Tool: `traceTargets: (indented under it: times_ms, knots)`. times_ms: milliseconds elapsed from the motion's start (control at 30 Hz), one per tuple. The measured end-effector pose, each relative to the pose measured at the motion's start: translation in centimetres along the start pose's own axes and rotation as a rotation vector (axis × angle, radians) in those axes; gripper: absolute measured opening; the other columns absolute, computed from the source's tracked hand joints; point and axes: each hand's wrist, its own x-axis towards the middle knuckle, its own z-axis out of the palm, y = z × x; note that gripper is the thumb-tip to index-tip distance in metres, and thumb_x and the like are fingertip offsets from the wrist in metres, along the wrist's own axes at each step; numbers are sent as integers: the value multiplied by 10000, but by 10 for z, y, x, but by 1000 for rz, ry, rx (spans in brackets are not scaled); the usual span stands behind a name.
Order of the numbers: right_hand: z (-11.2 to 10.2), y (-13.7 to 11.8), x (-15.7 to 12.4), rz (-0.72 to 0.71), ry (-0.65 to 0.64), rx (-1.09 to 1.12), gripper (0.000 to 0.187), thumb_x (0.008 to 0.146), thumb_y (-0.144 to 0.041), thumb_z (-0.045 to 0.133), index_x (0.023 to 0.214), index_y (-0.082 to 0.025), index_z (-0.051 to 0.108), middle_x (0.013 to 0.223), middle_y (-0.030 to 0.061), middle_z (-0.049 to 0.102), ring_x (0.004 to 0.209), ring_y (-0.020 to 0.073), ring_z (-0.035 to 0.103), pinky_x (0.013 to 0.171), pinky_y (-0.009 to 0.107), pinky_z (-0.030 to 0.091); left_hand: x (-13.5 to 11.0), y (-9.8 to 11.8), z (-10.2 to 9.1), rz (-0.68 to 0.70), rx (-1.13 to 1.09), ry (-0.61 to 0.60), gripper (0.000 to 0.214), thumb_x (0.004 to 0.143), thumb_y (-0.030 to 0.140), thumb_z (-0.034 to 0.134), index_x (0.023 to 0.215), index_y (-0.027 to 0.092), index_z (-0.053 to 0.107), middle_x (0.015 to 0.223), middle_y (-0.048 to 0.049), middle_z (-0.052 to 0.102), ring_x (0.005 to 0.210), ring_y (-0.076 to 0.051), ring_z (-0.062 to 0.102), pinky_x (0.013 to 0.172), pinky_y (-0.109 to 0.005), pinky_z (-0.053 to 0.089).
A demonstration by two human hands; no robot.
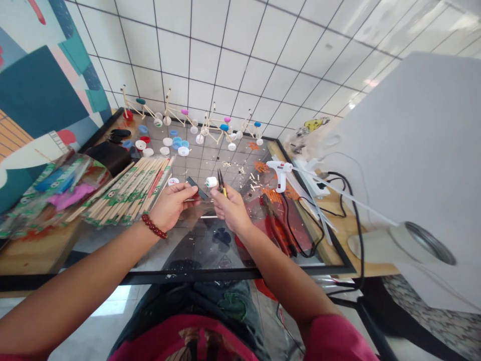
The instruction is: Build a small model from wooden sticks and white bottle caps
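Note:
My left hand [171,205], with a red bead bracelet at the wrist, pinches a dark flat strip [198,187] between thumb and fingers. In my right hand [233,209] is a small yellow-handled tool [221,181] with dark, narrow, pointed jaws that stand upright; whether it is scissors or pliers is not clear. A white bottle cap [211,182] with a green mark lies just beyond the hands, between the strip and the tool. Another white cap [173,181] rests behind my left hand. Below my right fingers, a thin pale stick [209,217] lies on the glass tabletop [195,250].
Wrapped chopsticks [128,193] are heaped at left. Stick figures with caps [225,126] line the back wall. Loose blue and white caps [177,143] sit before them. At right are a white glue gun [281,173], red-handled pliers [278,228], cables and scattered stick bits [255,181].

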Motion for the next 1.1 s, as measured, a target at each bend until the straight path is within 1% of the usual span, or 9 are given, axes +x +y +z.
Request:
traceTargets:
  times_ms: [100, 200, 333, 500, 667, 767, 833, 967, 1100]
  knots:
    - [0, 0, -1, 44, -62, -17, 443, 746, -561, 802, 876, -232, 536, 544, -132, 353, 394, 39, 260, 391, 201, 173, -1, -2, 0, 7, 40, -16, 325, 563, 307, 965, 603, 137, 691, 658, -12, 655, 651, -140, 644, 678, -282, 563]
    - [0, 2, 0, 69, -88, -27, 421, 739, -514, 810, 859, -237, 516, 526, -138, 346, 387, 43, 269, 386, 202, 180, -1, -2, -1, -18, 76, -33, 292, 599, 293, 948, 614, 141, 700, 666, -25, 676, 643, -147, 647, 663, -281, 546]
    - [0, 5, 0, 47, -72, 2, 394, 744, -485, 788, 848, -244, 493, 544, -133, 357, 394, 45, 270, 389, 198, 188, -1, -2, -1, -24, 104, -49, 293, 601, 300, 944, 602, 147, 694, 653, -31, 682, 655, -161, 668, 673, -282, 537]
    - [-1, 4, 0, 13, -47, 12, 336, 752, -434, 760, 827, -243, 494, 553, -120, 372, 402, 48, 268, 392, 202, 195, -2, -2, -1, -4, 124, -40, 322, 554, 325, 966, 606, 147, 703, 645, -33, 691, 651, -157, 672, 661, -270, 529]
    - [-1, 4, 0, -16, -27, -4, 294, 732, -409, 744, 794, -243, 509, 535, -118, 363, 398, 53, 262, 395, 210, 203, -2, -2, 0, 5, 43, -21, 345, 479, 287, 990, 619, 148, 707, 644, -6, 689, 626, -140, 678, 659, -260, 563]
    - [0, 3, -1, -34, -15, -28, 261, 731, -399, 728, 771, -239, 526, 522, -112, 350, 412, 59, 268, 406, 215, 207, -2, -1, 0, -24, 7, -36, 333, 494, 262, 980, 643, 147, 706, 660, -10, 706, 612, -148, 697, 673, -280, 599]
    - [0, 2, -1, -47, 0, -32, 257, 734, -395, 729, 761, -236, 529, 523, -110, 343, 419, 59, 261, 410, 217, 204, -2, 1, 0, -33, -4, -30, 312, 528, 245, 962, 643, 152, 687, 660, -18, 717, 592, -150, 695, 645, -280, 604]
    - [-2, 1, -1, -71, 21, -6, 338, 751, -457, 777, 763, -233, 525, 527, -116, 326, 413, 48, 231, 411, 216, 194, -1, 3, 1, -31, -28, 3, 268, 595, 197, 919, 645, 157, 660, 670, -28, 732, 588, -147, 699, 614, -261, 602]
    - [-5, 3, 1, -63, -45, -2, 438, 768, -596, 786, 762, -215, 571, 512, -117, 319, 412, 47, 235, 400, 213, 189, -2, 6, 3, -48, -38, 39, 223, 632, 154, 884, 652, 148, 662, 619, -17, 706, 574, -141, 692, 598, -243, 596]
